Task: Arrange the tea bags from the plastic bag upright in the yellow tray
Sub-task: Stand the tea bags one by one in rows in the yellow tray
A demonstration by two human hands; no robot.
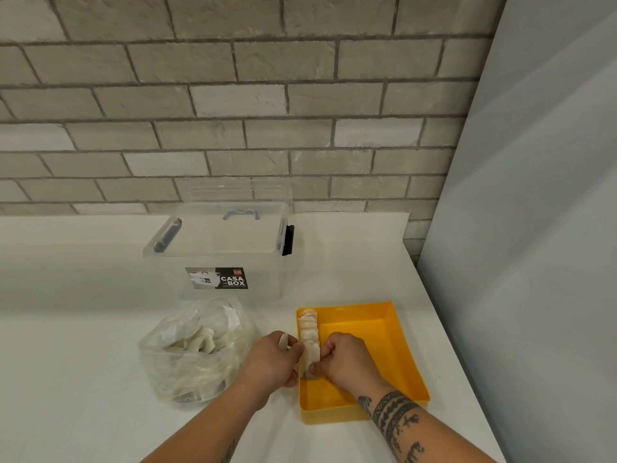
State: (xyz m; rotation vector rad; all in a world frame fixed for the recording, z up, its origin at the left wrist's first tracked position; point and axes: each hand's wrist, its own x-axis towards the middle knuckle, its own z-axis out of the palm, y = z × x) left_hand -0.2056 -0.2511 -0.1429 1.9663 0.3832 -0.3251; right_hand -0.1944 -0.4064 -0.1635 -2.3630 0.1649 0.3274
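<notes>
So I've got both forearms reaching in, meeting at the left wall of the yellow tray (367, 332). My right hand (345, 357) is curled, pinching the nearest of the tea bags (309, 329) standing in a row along that wall. My left hand (272, 360) grips a spare tea bag (283, 341) just outside it, next to the plastic bag (193, 352).

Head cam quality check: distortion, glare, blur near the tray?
Head view: wide-angle bowing curves the brick wall and counter; lighting soft and even, no hard glare; clear box washes into the white counter; tea bags in the yellow tray look soft, edges merging.
</notes>
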